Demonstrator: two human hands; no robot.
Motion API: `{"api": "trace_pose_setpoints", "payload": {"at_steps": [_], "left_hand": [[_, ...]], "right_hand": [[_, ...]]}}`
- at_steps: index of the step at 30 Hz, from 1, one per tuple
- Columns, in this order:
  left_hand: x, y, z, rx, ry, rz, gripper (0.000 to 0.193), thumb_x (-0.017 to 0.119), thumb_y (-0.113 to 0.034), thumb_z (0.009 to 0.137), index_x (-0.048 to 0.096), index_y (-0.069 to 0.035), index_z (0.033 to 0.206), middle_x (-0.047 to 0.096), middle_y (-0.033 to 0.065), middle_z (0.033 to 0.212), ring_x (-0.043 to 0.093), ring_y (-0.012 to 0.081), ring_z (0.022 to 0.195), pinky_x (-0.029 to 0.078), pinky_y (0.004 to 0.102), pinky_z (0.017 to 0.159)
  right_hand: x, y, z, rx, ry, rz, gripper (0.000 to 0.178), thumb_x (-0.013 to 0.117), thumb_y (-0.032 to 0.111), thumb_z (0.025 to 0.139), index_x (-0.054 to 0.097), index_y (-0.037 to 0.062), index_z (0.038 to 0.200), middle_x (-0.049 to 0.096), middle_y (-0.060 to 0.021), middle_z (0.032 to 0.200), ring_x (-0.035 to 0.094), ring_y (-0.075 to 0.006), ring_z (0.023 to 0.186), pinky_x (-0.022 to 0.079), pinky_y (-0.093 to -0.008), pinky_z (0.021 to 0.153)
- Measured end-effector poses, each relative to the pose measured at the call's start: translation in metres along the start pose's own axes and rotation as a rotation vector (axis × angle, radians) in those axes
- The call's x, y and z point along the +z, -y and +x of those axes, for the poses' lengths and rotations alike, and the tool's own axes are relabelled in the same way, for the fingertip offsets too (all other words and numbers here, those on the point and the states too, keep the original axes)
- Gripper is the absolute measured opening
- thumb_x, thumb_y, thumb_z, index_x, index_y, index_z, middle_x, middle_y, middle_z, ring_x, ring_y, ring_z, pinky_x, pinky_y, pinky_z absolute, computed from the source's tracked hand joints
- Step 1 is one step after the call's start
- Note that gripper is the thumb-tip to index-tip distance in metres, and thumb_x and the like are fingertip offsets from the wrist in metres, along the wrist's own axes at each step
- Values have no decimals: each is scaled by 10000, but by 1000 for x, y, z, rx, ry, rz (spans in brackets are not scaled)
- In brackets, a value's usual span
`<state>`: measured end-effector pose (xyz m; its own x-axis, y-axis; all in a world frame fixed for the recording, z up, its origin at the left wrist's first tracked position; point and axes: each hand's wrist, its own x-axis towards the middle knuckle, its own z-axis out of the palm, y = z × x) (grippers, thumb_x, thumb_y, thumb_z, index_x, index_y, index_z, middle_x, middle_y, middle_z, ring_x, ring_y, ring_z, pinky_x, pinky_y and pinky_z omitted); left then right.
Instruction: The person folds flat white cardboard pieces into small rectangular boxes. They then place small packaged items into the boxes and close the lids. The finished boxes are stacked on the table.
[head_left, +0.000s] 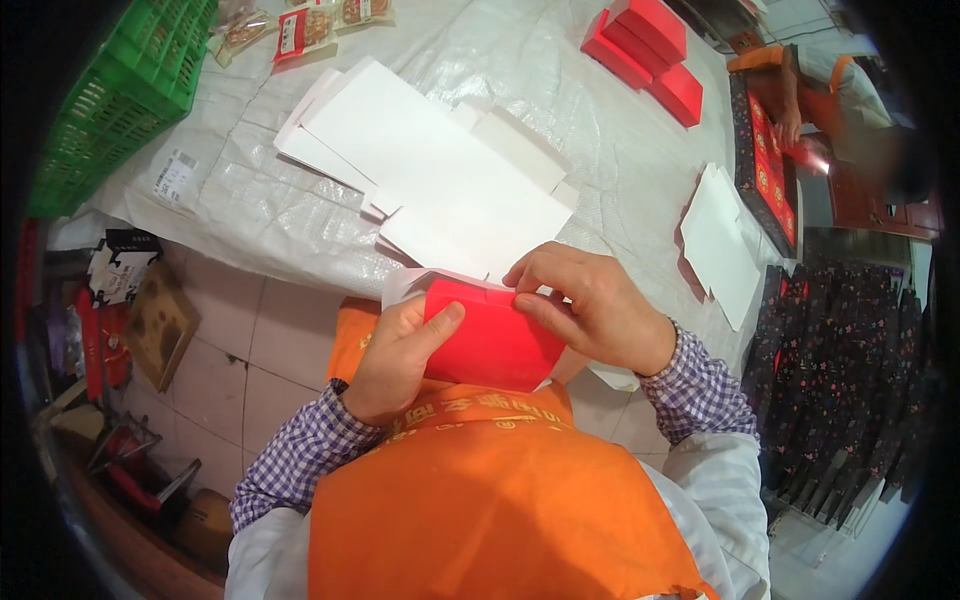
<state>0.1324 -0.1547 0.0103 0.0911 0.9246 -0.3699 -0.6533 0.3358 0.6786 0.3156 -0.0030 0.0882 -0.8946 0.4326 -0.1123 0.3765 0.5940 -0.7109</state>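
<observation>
A red cardboard box [495, 345], partly folded, is held in front of my orange apron at the table's near edge. My left hand [395, 355] is closed on its left side, thumb across the red face. My right hand [590, 305] pinches the box's upper right edge between thumb and bent fingers. White inner flaps show along the far side of the box. Just beyond it lies a stack of flat box blanks [430, 160], white side up, on the covered table.
A green plastic crate [125, 100] stands at the far left beside packaged snacks [305, 30]. Several red boxes [650, 50] are stacked at the far right. More white blanks [718, 245] lie near a dark patterned tray [765, 165], where another person's hand [788, 125] works.
</observation>
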Motion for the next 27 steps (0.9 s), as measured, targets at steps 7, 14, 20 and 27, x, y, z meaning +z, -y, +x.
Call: {"api": "trace_pose_setpoints", "payload": {"at_steps": [7,14,20,27], "left_hand": [[-1,-2,-1,-15,-21,-17,328,478,-200,1093,616,56,1244,700,94,1154,650,121,1027,531,284,900],[-2,1,-2,-29,-22,-32,330,483,-204,1089,624,54,1239,706,96,1148,660,124,1017,536,281,892],[-1,-3,-2,-45,-25,-29,329,480,-206,1091,628,46,1243,708,101,1151,673,131,1001,545,281,879],[-1,-4,-5,-13,-18,-9,323,470,-198,1096,627,45,1241,703,94,1155,661,126,1025,536,279,891]], "right_hand": [[2,2,2,32,38,39,59,669,42,921,625,6,937,699,-142,1040,683,-296,888,564,-351,740],[-3,3,-6,-13,82,38,109,668,0,907,656,-1,1016,693,-150,1087,687,-298,945,563,-350,801],[2,2,-8,16,-14,230,156,679,40,903,662,12,1056,690,-147,1041,685,-315,911,560,-364,788],[3,-2,-9,-75,-19,147,208,670,32,906,701,35,1111,701,-145,1121,696,-305,961,572,-351,813]]}}
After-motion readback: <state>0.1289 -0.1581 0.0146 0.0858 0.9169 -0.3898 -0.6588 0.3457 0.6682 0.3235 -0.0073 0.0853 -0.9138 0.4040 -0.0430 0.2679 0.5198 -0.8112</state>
